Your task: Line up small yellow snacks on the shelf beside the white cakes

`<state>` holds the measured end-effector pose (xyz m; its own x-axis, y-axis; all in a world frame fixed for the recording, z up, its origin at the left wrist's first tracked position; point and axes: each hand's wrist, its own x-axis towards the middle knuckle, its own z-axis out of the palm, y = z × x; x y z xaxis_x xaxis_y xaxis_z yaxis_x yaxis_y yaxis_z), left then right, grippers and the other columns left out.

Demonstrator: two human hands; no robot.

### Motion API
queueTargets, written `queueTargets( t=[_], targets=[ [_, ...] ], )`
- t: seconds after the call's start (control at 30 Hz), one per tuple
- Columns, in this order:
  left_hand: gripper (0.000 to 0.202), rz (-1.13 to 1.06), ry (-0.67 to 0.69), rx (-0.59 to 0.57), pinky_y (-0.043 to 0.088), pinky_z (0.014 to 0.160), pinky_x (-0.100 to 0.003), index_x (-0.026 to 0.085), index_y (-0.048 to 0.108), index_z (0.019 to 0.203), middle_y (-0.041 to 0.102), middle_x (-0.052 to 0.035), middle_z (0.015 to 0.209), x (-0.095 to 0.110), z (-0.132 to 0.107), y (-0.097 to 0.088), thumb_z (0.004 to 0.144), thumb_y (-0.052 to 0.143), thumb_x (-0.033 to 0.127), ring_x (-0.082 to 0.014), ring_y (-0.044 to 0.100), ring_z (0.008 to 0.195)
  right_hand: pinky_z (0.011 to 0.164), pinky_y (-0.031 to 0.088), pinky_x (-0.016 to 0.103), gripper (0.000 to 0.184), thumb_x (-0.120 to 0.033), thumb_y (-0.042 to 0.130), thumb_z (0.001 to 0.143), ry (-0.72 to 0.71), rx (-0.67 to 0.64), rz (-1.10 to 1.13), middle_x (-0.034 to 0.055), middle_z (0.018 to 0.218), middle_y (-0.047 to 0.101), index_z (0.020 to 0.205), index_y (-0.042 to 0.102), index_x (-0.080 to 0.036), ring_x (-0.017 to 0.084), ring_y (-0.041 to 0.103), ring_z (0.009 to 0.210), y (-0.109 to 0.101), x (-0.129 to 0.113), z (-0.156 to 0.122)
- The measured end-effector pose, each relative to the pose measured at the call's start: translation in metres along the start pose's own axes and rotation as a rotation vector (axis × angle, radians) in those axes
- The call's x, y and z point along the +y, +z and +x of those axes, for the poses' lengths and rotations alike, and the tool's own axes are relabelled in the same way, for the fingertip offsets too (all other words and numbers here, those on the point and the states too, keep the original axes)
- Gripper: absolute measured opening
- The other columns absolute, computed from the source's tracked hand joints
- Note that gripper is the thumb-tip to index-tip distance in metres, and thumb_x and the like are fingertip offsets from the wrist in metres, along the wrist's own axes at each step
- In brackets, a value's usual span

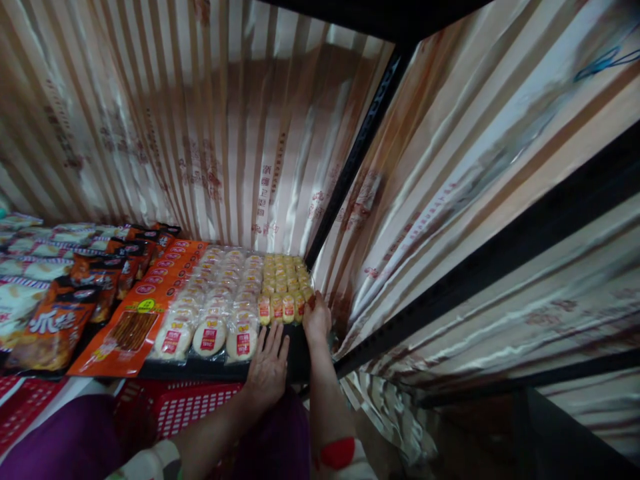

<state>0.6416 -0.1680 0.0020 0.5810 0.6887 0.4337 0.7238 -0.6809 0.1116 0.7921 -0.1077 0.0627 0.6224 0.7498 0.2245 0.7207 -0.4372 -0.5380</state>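
Rows of small yellow snack packs (283,277) with red and white labels stand at the right end of a dark shelf (210,369). My left hand (270,363) lies nearly flat at their front, fingers spread, the tips by the lower edge of the front row. At the right front corner, my right hand (318,319) has its fingers bent against the end yellow pack; some fingertips are hidden. Left of the yellow packs are rows of clear-wrapped round white cakes (209,335) with red labels, close to my left fingertips.
Farther left lie a flat orange snack bag (133,327), dark orange bags (55,327) and white packs (23,300). A black post (355,160) rises behind the shelf's right corner. Pleated printed sheeting (225,133) lines the back. Below is a red perforated basket (187,408).
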Motion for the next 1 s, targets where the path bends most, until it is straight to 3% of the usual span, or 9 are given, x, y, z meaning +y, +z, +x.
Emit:
queueTargets(
  t=[0.33,0.6,0.8,1.0],
  targets=[
    [0.051,-0.031,0.024,0.072,0.028,0.107,-0.052,0.008,0.046,0.129,0.036,-0.0200,0.143,0.001,0.011,0.010,0.079,0.043,0.013,-0.0320,0.022,0.137,0.078,0.044,0.034,0.048,-0.024,0.052,0.080,0.007,0.050,-0.077,0.0142,0.106,0.065,0.127,0.051,-0.015,0.028,0.058,0.099,0.007,0.006,-0.001],
    [0.053,-0.057,0.019,0.078,0.033,0.107,-0.048,0.006,0.039,0.133,0.031,-0.0206,0.145,0.007,0.043,0.011,0.080,0.035,0.005,-0.0290,0.018,0.138,0.079,0.041,0.035,0.041,-0.026,0.043,0.081,-0.091,0.296,0.077,0.0137,0.104,0.065,0.118,0.055,-0.012,0.026,0.055,0.094,0.018,0.015,-0.008],
    [0.054,-0.097,-0.036,0.000,0.034,0.107,-0.048,0.005,0.041,0.133,0.033,-0.0199,0.144,0.005,0.065,0.009,0.080,0.035,0.004,-0.0294,0.022,0.137,0.080,0.038,0.034,0.037,-0.021,0.037,0.082,-0.164,0.268,0.030,0.0132,0.098,0.065,0.108,0.062,-0.013,0.024,0.053,0.089,0.015,0.017,-0.003],
    [0.055,-0.108,-0.030,-0.028,0.032,0.108,-0.048,0.005,0.041,0.133,0.032,-0.0186,0.145,-0.002,0.069,0.015,0.079,0.034,0.004,-0.0284,0.021,0.137,0.084,0.038,0.034,0.034,-0.023,0.039,0.083,-0.112,0.238,0.057,0.0136,0.102,0.064,0.106,0.063,-0.013,0.025,0.052,0.095,0.014,0.017,-0.002]
  ],
)
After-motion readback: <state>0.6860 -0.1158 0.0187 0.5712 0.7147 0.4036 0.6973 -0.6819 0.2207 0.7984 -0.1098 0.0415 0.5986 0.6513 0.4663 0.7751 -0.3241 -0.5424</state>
